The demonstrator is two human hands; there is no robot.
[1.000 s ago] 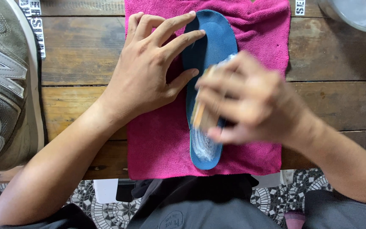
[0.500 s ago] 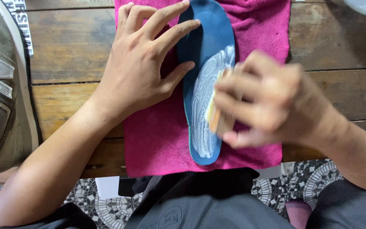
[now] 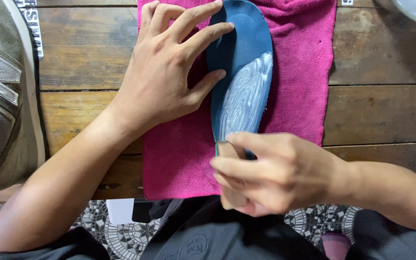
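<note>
Right hand (image 3: 275,175) grip closed around tan wooden brush block (image 3: 231,192); soapy blue foam insole (image 3: 241,72) lay just beyond, pinned flat by left hand (image 3: 169,82). Risk: suds could let it slip.

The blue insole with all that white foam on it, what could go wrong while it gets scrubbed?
The foam could make the blue insole slippery, so it might slide under the left hand that presses its edge. The right hand holds the wooden brush at the heel end near the table edge; a hard stroke might drag the pink towel off. Suds could soak through to the wooden table.
</note>
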